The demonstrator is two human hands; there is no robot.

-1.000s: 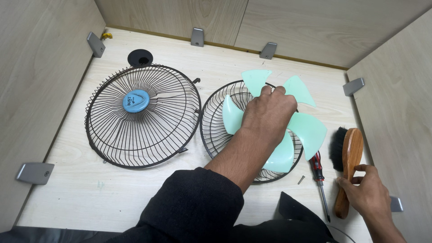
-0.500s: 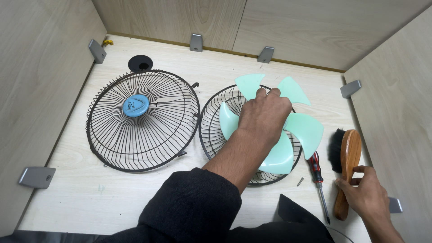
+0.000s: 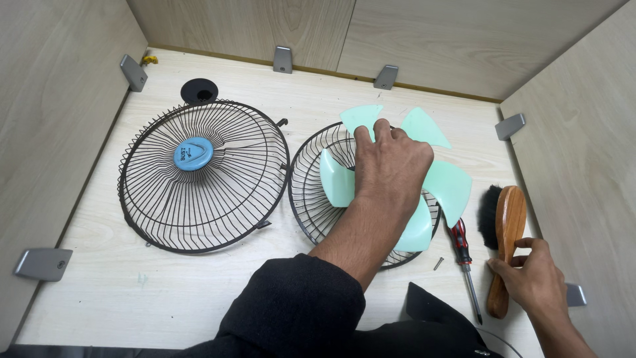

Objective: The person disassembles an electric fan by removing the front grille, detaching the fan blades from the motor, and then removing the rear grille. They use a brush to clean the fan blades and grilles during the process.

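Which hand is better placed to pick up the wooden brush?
The right hand: its fingers already touch the brush handle. The left hand is busy, resting on the green fan blade.

One label is seen: a round light-blue badge (image 3: 193, 154) fixed at the centre of the black wire fan guard (image 3: 159, 219) that lies flat at the left of the pale wooden tabletop (image 3: 99, 298). A small dark marking is carried on the badge's face. No packages, signs or screens are shown.
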